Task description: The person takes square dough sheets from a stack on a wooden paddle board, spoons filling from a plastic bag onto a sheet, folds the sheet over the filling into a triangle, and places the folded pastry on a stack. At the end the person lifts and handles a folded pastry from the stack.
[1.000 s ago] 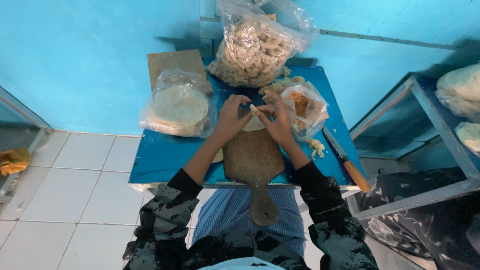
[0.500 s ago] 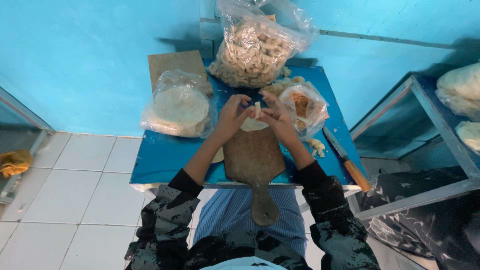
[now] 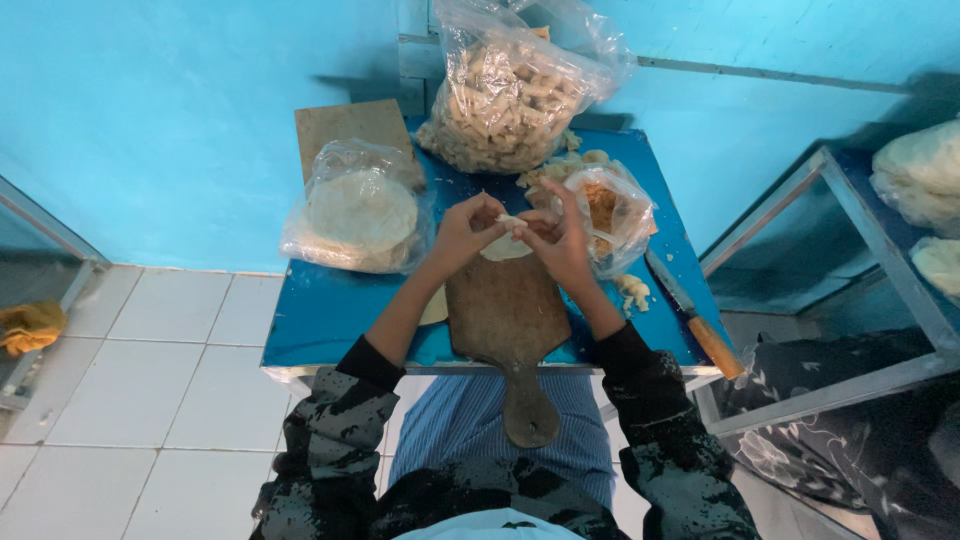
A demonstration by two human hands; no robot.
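Currently your left hand [image 3: 468, 232] and right hand [image 3: 558, 240] meet above the far end of the wooden paddle board [image 3: 508, 318], both pinching one pale dough wrapper [image 3: 505, 245] between fingertips; neither hand is loose. Wrapper is held just over the board, not flat on it. Filling inside it can't be made out from this angle, possibly already tucked in.

Risks as judged:
- Wrapper looks thin; pinching unevenly could tear the edge or let filling slip out onto the blue bench [image 3: 330, 310].
- Open bag of crumbly filling [image 3: 612, 212] sits touching your right wrist side; an elbow shift could tip it.
- Knife with wooden handle [image 3: 700, 325] lies at the bench's right edge, handle overhanging; a sleeve brush could knock it off.
- Bag of round wrappers [image 3: 358, 210] is near your left forearm.
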